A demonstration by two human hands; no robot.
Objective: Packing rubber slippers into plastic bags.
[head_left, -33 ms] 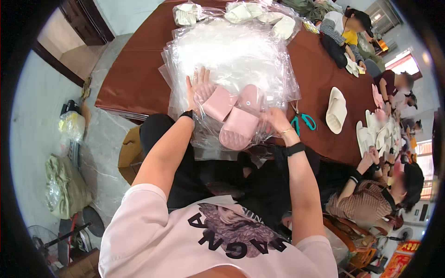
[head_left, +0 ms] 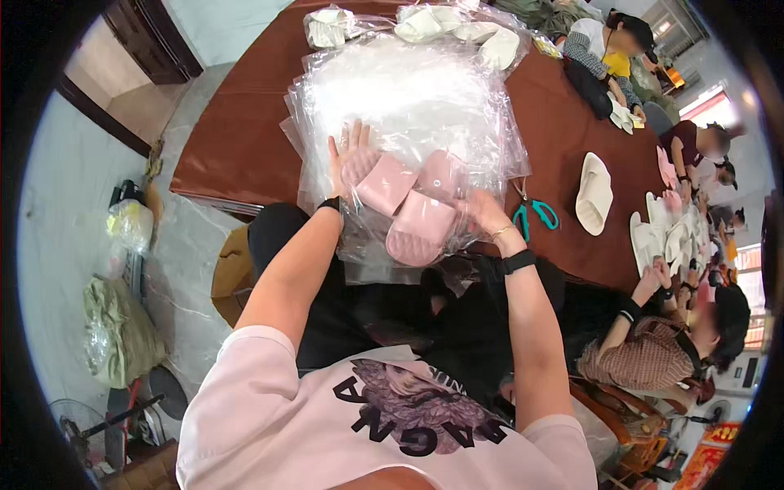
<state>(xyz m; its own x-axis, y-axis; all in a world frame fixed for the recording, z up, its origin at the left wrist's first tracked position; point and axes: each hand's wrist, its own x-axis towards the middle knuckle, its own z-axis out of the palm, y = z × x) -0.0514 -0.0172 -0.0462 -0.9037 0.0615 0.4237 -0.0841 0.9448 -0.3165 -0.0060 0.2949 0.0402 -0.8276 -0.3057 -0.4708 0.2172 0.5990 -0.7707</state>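
A pair of pink slide slippers [head_left: 422,226] lies on a thick stack of clear plastic bags [head_left: 408,98], the two slippers side by side and pointing opposite ways. Clear film surrounds them. My left hand [head_left: 347,161] rests flat against the left slipper, fingers stretched upward and apart. At the right slipper's side, my right hand [head_left: 487,211] has its fingers curled on the edge of the clear film; the fingertips are partly hidden. Just right of that hand are teal-handled scissors [head_left: 535,216], their blades pointing away from me.
A single cream slipper [head_left: 594,194] lies on the brown tabletop [head_left: 237,122]. Bagged cream slippers [head_left: 429,22] sit beyond the stack. Along the right, several people handle slippers around a pile of white ones [head_left: 665,237]. An open cardboard box [head_left: 231,278] stands on the floor to my left.
Both hands and the pink slippers stay almost in place. The whole view has shifted very slightly.
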